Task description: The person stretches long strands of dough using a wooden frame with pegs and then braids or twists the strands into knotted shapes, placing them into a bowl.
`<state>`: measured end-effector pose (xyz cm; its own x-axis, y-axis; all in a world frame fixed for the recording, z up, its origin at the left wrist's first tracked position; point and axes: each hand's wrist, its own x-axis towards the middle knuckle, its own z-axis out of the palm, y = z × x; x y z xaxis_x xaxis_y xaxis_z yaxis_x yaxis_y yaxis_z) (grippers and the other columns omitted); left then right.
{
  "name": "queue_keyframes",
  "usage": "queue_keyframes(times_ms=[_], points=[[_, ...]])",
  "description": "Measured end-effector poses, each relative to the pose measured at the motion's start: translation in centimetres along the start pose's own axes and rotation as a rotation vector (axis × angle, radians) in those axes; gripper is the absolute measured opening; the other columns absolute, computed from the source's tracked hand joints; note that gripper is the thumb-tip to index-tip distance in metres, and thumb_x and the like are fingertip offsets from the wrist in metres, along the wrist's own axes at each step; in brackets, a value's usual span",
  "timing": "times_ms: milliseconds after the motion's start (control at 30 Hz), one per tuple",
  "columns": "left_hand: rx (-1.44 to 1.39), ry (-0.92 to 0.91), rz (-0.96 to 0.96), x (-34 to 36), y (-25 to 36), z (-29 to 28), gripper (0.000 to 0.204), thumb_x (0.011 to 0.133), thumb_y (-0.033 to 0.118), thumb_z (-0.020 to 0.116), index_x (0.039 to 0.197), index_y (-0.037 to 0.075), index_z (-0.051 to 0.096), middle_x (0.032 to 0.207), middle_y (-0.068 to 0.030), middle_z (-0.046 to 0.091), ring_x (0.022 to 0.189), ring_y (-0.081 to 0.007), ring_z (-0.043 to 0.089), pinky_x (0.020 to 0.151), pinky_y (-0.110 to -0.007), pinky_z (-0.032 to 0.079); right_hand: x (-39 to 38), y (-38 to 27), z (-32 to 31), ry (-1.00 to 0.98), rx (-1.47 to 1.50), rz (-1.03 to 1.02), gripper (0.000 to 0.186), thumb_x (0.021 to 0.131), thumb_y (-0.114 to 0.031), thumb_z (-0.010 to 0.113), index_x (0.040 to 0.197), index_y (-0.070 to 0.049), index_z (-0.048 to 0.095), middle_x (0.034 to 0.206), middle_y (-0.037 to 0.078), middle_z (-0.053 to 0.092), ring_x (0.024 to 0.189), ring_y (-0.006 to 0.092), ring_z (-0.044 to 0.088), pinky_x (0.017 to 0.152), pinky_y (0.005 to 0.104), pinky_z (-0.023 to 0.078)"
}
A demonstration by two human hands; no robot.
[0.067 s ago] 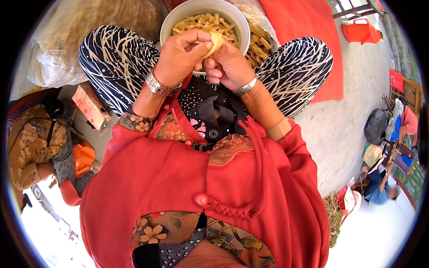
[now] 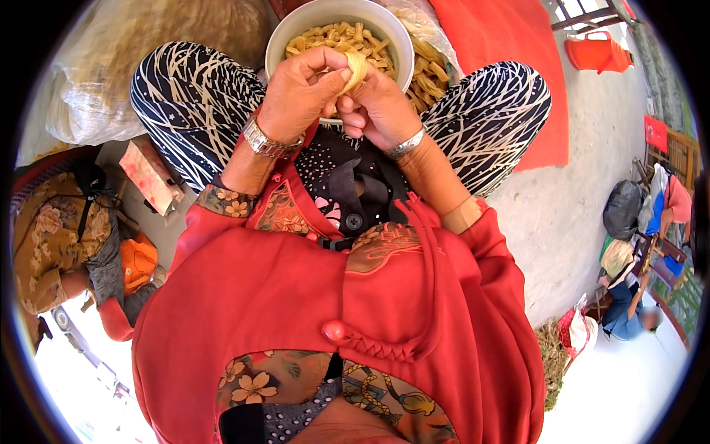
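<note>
one big red top [image 2: 444,318] fills the low part of the view, worn by the person who sits with both knees bent out wide. a big pale sack [image 2: 185,44] stands by the left knee. the black and white trousers [image 2: 185,103] have a wiggly line pattern. past the right knee a red cloth [image 2: 510,44] lies on the grey floor [image 2: 562,192]. a white bowl [image 2: 406,46] is between the knees, with lots of tan, twisty pieces [image 2: 333,35] in it. more pieces lie just beside it, on the right. a red bucket [image 2: 599,53] is far off to the right.

the left hand [image 2: 307,85] is nearly closed, and its thumb and finger pinch a yellow strip [image 2: 356,72]. the right hand [image 2: 383,111] is curled up and nearly closed too, holding the same strip from the other side. a silver watch [image 2: 265,140] is on the left wrist, and a thin silver band [image 2: 407,144] is on the right one. the little strip is bent around, up over the bowl, between both hands.
</note>
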<state>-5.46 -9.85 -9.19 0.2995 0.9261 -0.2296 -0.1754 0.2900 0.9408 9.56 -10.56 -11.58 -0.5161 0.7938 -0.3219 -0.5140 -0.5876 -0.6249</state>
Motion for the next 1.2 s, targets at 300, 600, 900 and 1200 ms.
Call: queue_keyframes(times_ms=[300,600,900,1200], points=[[-0.469,0.183,-0.037,1.3,-1.2,-0.2,0.010,0.091,0.008,0.051,0.100,0.003,0.049,0.075,-0.0030,0.054,0.050,-0.0067,0.045,0.041,-0.019,0.033,0.4,0.6,1.3,0.390,-0.584,-0.426,0.014,0.084,-0.009,0.064,0.086,0.000,0.054,0.070,0.005,0.060,0.052,0.0072,0.055,0.042,0.0211,0.044],[-0.369,0.126,-0.043,2.3,-1.9,-0.4,0.017,0.092,0.014,0.052,0.102,0.000,0.052,0.068,-0.0032,0.057,0.047,-0.0060,0.049,0.040,-0.020,0.041,0.0,0.6,2.9,0.375,-0.698,-0.777,0.013,0.080,-0.005,0.066,0.090,0.000,0.059,0.071,0.004,0.061,0.057,0.0086,0.056,0.052,0.0235,0.046],[-0.107,0.224,-0.001,2.2,-2.9,-0.6,0.017,0.092,0.015,0.048,0.093,0.000,0.055,0.066,-0.0028,0.057,0.049,-0.0075,0.051,0.042,-0.022,0.043,0.5,0.3,1.2,0.248,-1.126,-0.934,0.015,0.075,-0.003,0.067,0.089,-0.002,0.060,0.070,0.008,0.057,0.058,0.0191,0.060,0.054,0.0288,0.048],[0.010,0.294,0.112,2.7,-4.2,0.0,0.013,0.090,0.011,0.050,0.094,0.000,0.058,0.074,-0.0042,0.060,0.057,-0.0080,0.054,0.048,-0.024,0.046,1.0,-0.5,2.3,0.314,-1.326,-0.966,0.014,0.074,-0.002,0.066,0.086,-0.003,0.060,0.071,0.007,0.055,0.053,0.0147,0.056,0.050,0.0252,0.045]])
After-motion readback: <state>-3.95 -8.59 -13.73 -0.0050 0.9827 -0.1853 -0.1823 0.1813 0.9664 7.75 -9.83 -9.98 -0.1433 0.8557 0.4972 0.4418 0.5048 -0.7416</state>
